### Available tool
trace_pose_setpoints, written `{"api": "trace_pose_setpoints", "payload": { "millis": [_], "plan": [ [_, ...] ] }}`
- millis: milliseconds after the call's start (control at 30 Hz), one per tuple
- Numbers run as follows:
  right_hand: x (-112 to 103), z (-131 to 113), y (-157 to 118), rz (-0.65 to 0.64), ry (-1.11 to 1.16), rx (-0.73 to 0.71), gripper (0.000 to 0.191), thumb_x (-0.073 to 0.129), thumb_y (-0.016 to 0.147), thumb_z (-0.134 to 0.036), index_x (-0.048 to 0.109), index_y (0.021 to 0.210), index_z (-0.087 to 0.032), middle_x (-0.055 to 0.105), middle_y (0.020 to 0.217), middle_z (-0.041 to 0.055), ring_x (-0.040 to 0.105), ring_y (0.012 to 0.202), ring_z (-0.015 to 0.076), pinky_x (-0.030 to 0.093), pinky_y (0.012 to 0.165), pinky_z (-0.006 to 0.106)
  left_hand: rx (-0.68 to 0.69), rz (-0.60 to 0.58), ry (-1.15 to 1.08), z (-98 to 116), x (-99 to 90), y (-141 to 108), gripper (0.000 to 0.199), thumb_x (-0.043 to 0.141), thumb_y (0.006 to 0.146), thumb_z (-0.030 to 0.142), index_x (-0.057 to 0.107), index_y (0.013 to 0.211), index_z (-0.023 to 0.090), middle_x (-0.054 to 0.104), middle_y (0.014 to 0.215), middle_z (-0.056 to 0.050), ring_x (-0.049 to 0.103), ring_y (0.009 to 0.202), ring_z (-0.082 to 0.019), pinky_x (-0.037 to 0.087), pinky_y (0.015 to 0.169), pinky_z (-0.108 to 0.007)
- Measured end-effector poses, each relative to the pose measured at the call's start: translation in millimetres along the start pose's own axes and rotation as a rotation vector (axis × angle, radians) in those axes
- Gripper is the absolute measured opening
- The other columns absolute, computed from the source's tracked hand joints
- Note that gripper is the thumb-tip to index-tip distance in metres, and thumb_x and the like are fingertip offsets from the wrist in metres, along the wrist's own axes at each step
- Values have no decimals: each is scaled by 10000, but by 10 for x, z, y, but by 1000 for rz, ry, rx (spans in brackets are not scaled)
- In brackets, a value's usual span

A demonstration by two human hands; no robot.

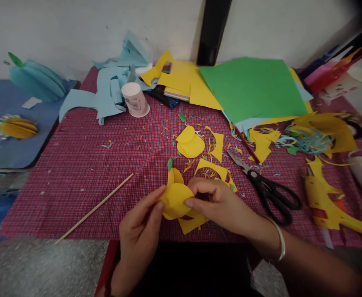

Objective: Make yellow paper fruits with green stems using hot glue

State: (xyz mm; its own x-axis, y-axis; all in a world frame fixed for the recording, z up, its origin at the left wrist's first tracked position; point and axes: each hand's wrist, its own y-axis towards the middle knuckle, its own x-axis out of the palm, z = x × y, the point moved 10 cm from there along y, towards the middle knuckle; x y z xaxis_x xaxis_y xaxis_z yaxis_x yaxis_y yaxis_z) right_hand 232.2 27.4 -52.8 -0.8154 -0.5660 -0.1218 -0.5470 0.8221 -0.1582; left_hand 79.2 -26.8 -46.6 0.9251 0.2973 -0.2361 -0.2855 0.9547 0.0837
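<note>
Yellow round paper pieces (177, 201) are held between both hands near the table's front edge. My left hand (144, 225) pinches their left side with thumb and finger. On the right side, my right hand (216, 202) grips the same paper, thumb in front. Just behind stands a folded yellow paper shape (175, 176) with a small green leaf (170, 164) at its top. Farther back lie overlapping yellow paper circles (191, 142). Cut yellow offcuts (213, 168) surround them, and another yellow scrap (192, 222) lies under the hands.
Black-handled scissors (269, 189) and a yellow glue gun (326, 206) lie right. A wooden stick (94, 208) is left. Behind are a paper cup (135, 100), blue paper (108, 93) and green sheets (255, 90). Paper ornaments (38, 80) sit on a blue surface (1, 144).
</note>
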Motion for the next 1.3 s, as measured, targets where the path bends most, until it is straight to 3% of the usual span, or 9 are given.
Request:
{"api": "trace_pose_setpoints", "payload": {
  "millis": [167,367,500,600,700,800,1067,1200,1300],
  "plan": [
    [-34,-16,6,26,4,-21,162,601,862,-237,592,711,-179,549,737,-16,516,695,112,401,635,248,-115,-165,-110,-83,177,15,355,661,820,216,657,1138,373,732,1080,41,693,920,-117,564,780,-188],
    [-50,-74,-5,54,1,-61,154,591,867,-235,622,725,-185,531,719,-20,501,673,110,385,612,257,187,-237,95,164,238,35,281,672,788,136,708,1026,281,619,770,24,592,686,-72,487,580,-161],
    [-72,-94,-19,88,-8,-96,159,600,858,-241,600,708,-190,518,714,-19,493,676,117,383,610,265,222,-264,99,208,216,41,262,608,845,131,706,1031,287,578,757,24,558,670,-62,451,547,-155],
    [-145,-114,-47,168,-3,-113,51,623,821,-206,601,867,-205,561,852,5,539,791,140,431,699,284,220,-279,63,252,214,50,231,590,857,138,709,999,276,591,760,20,569,687,-70,461,571,-163],
    [-144,-125,-72,172,3,-94,280,638,805,-197,554,1071,-230,584,962,20,564,876,156,459,746,288,204,-296,58,295,249,45,124,600,843,154,707,832,216,577,705,17,562,649,-75,446,551,-171],
    [-7,-153,-73,53,-65,-86,25,590,849,-196,600,863,-214,591,798,-9,559,735,126,439,645,244,158,-260,15,293,251,35,130,610,822,170,632,694,175,558,675,14,543,631,-85,431,551,-191],
    [93,-217,-89,18,-159,-154,177,569,891,-234,582,719,-194,566,684,-23,537,630,106,408,570,222,18,-227,-89,210,290,-10,122,634,802,184,612,683,177,569,616,33,498,570,-77,390,521,-189],
    [-27,-214,-142,66,-164,-156,226,581,893,-271,567,680,-196,555,648,-27,523,591,103,396,537,220,57,-189,-11,246,118,28,160,662,778,173,598,631,181,556,563,52,481,515,-58,364,482,-168],
    [-191,-259,-181,160,-159,-172,209,596,890,-279,576,696,-204,556,654,-30,523,595,103,398,533,216,34,-19,36,203,-220,77,168,645,794,164,592,638,199,551,578,64,495,542,-49,386,516,-150]
  ]
}}
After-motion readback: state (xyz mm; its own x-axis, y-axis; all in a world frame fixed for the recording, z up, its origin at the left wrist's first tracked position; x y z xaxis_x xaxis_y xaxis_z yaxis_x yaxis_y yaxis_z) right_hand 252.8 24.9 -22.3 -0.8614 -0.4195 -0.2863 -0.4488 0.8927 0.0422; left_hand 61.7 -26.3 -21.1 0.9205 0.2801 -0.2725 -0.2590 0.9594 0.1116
